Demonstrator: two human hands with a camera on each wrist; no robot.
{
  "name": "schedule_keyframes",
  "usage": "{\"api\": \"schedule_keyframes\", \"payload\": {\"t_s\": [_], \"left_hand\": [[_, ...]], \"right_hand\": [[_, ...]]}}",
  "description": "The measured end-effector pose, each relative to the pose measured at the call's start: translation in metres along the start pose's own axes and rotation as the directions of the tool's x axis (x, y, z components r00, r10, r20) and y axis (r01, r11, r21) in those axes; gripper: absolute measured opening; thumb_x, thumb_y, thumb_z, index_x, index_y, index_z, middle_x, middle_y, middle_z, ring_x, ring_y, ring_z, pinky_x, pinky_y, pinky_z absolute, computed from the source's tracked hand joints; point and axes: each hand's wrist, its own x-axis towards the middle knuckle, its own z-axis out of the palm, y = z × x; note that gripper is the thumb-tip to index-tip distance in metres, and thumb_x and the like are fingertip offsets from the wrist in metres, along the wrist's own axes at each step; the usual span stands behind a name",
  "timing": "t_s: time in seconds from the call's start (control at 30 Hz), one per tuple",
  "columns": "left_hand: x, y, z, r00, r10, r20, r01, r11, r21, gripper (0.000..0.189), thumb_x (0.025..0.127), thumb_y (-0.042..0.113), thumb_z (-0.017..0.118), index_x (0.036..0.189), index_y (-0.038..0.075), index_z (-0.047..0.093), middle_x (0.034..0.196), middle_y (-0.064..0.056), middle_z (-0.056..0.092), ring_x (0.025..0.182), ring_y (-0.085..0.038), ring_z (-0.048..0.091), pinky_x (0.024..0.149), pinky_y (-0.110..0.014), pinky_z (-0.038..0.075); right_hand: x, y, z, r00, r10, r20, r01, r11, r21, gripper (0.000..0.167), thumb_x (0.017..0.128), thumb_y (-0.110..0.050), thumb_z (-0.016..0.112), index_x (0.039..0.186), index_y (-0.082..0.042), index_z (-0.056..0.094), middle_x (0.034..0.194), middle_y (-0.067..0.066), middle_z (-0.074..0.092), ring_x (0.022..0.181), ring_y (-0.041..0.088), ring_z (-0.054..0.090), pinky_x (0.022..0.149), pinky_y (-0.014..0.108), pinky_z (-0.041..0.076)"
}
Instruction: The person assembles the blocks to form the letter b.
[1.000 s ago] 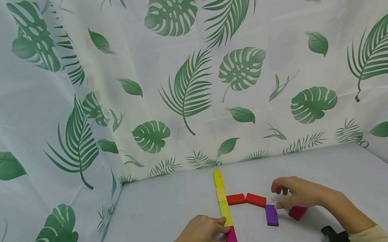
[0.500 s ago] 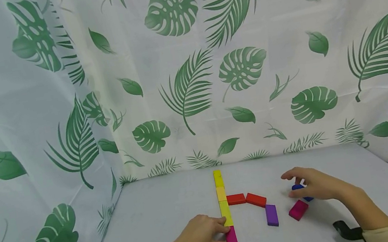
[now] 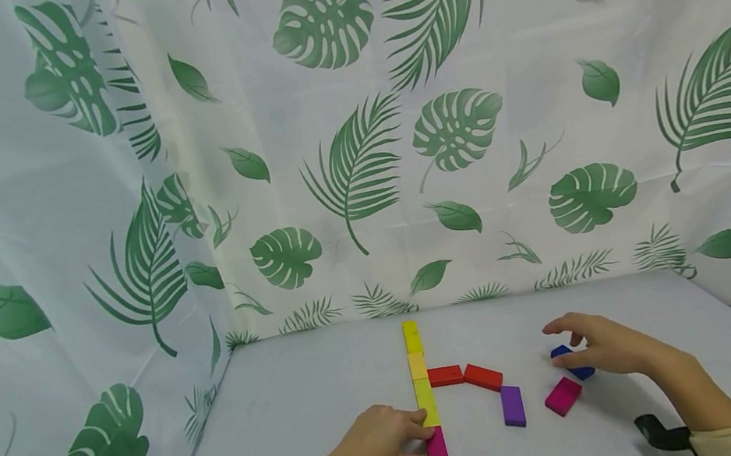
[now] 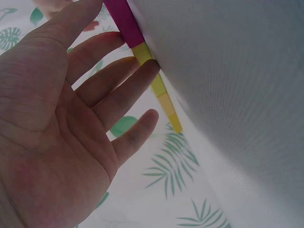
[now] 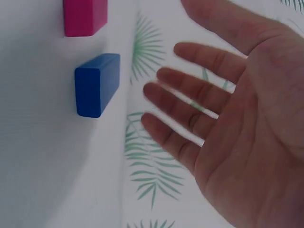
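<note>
Blue is where I look first: the blue block [image 5: 97, 85] lies on the table [image 3: 294, 412] under the right hand [image 3: 603, 346], just beyond the loose pink block [image 3: 564, 396]. That hand is spread, its fingers parted and gripping nothing; whether the thumb meets the block I cannot tell. For a good grasp, I judge, thumb and fingertips should come down squarely on its long sides, clear of the pink one close by. The left hand [image 3: 383, 440] has its fingers parted and gently bent, touching near where the pink end block [image 3: 437, 450] meets the yellow blocks [image 3: 425, 400]; I would press lightly there, lest the line skew. Red blocks [image 3: 483, 377] lead off toward the purple block [image 3: 513, 406], which a careless pass might nudge. Pale grey and flat, the table shows a fine texture. White cloth [image 3: 344, 81] printed with green leaves hangs behind and at both sides.
</note>
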Motion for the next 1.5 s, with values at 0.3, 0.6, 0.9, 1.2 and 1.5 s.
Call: {"api": "schedule_keyframes", "payload": {"t_s": [0.3,0.6,0.9,1.2,1.5], "left_hand": [[0.0,0.0,0.0,1.0,-0.008,0.01,0.008,1.0,0.003,0.053,0.082,0.059,0.082,0.129,0.037,0.073,0.133,0.012,0.071,0.119,-0.002,0.067,0.097,-0.03,0.055],[0.001,-0.001,0.0,1.0,-0.008,0.011,0.008,1.0,0.0,0.052,0.082,0.059,0.082,0.128,0.037,0.074,0.133,0.012,0.071,0.118,-0.001,0.067,0.097,-0.031,0.055],[0.0,-0.001,0.001,1.0,-0.006,0.004,0.006,1.0,-0.004,0.053,0.082,0.06,0.082,0.128,0.037,0.073,0.133,0.012,0.071,0.118,-0.001,0.067,0.096,-0.031,0.055],[0.0,-0.001,0.002,1.0,0.011,-0.008,-0.011,1.0,0.004,0.052,0.082,0.06,0.082,0.128,0.036,0.074,0.133,0.011,0.071,0.118,-0.002,0.067,0.095,-0.03,0.055],[0.0,-0.001,0.001,1.0,0.004,-0.002,-0.004,1.0,0.003,0.053,0.082,0.061,0.082,0.129,0.037,0.073,0.134,0.012,0.071,0.118,-0.002,0.067,0.095,-0.03,0.055]], "right_hand": [[0.001,0.006,0.002,0.998,0.051,0.029,-0.05,0.999,-0.014,0.062,0.091,-0.035,0.08,0.139,0.0,0.061,0.133,0.02,0.065,0.105,0.027,0.061,0.073,0.031,0.056],[0.001,0.009,0.005,0.998,0.047,0.04,-0.047,0.999,-0.006,0.061,0.091,-0.033,0.079,0.139,0.0,0.06,0.129,0.018,0.065,0.101,0.025,0.06,0.07,0.028,0.054],[0.003,0.019,0.01,0.997,0.054,0.05,-0.054,0.998,0.008,0.059,0.091,-0.031,0.08,0.138,0.0,0.061,0.121,0.011,0.066,0.093,0.02,0.056,0.068,0.026,0.05],[0.005,0.024,0.012,0.996,0.074,0.041,-0.075,0.997,0.007,0.051,0.09,-0.028,0.081,0.131,0.0,0.066,0.118,0.012,0.067,0.092,0.021,0.057,0.072,0.031,0.054],[0.007,0.028,0.014,0.997,0.063,0.036,-0.062,0.998,-0.027,0.049,0.09,-0.024,0.081,0.13,0.002,0.067,0.12,0.016,0.067,0.098,0.024,0.062,0.084,0.045,0.058]]}}
